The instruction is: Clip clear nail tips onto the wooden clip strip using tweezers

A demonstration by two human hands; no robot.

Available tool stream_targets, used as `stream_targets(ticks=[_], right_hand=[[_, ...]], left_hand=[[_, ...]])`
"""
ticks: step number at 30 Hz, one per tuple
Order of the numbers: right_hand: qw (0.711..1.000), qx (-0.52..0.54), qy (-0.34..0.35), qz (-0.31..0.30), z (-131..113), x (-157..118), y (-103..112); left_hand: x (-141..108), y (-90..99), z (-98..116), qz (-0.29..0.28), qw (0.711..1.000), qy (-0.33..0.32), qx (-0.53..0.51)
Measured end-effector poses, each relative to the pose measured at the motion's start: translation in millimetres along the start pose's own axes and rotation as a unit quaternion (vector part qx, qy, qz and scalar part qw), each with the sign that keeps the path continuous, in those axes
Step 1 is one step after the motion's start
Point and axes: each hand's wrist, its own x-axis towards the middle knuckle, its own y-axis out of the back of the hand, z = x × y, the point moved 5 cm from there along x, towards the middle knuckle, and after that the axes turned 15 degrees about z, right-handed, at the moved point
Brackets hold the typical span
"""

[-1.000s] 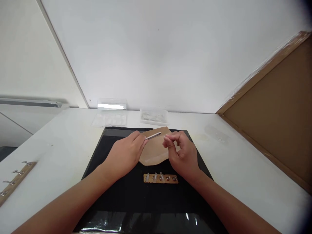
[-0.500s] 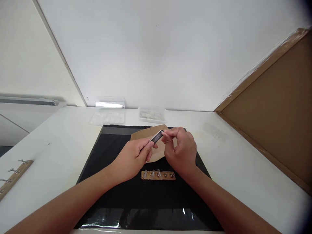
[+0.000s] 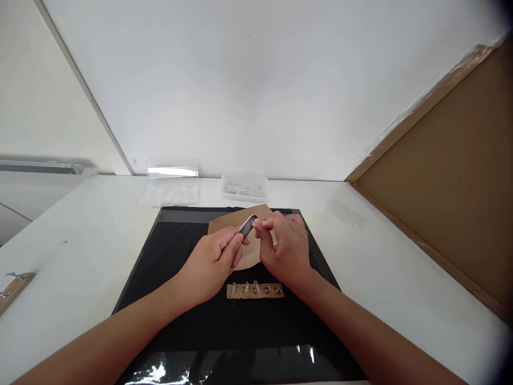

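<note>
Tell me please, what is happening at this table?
A person holds a dark nail file in the left hand. The right hand has its fingers pinched at the file's tip; any piece between them is too small to make out. Both hands are over brown paper on a black mat. Nearer the person, three clear nail tips stand on a wooden strip.

Left hand [image 3: 216, 259]: grips dark file [image 3: 248, 226] | right hand [image 3: 285, 243]: pinched at its tip
</note>
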Motion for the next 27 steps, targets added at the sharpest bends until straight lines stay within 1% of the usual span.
stream_targets(ticks=[3, 7, 10, 12, 14, 15, 18, 22, 25, 27], right_hand=[[1.0, -0.001, -0.009, 0.02, -0.1, 1.4, 2.8], [1.0, 0.009, 0.007, 0.002, -3.5, 1.1, 0.5], [1.0, -0.009, 0.01, 0.021, -3.7, 2.2, 2.3], [1.0, -0.005, 0.007, 0.017, -3.8, 2.8, 2.6], [1.0, 0.005, 0.012, -0.008, -5.0, 2.7, 1.0], [1.0, 0.002, 0.014, -0.009, -5.5, 2.8, 1.1], [1.0, -0.013, 0.008, 0.014, -5.3, 3.4, 3.3], [0.999, 0.006, 0.012, -0.032, -5.8, 1.7, -1.9], [1.0, -0.018, -0.008, 0.004, -2.5, 3.7, 1.8], [1.0, -0.001, -0.01, -0.02, -3.0, 3.8, 0.1]], left_hand=[[0.0, -0.3, 0.7, 0.001, 1.0, 0.012, -0.022], [2.1, -3.2, -1.4, -0.004, 0.996, 0.045, -0.07], [3.4, -5.1, -2.8, -0.01, 0.995, 0.053, -0.088], [3.6, -5.5, -3.8, -0.011, 0.994, 0.055, -0.095], [3.4, -5.3, -4.6, -0.01, 0.994, 0.054, -0.096], [3.2, -5.1, -5.0, -0.01, 0.994, 0.053, -0.095], [2.7, -4.3, -6.0, -0.007, 0.994, 0.055, -0.098], [2.9, -3.1, -6.9, -0.002, 0.996, 0.046, -0.082], [3.2, -2.7, -7.0, -0.003, 0.997, 0.039, -0.068], [3.3, -2.0, -6.6, 0.0, 0.998, 0.032, -0.054]])
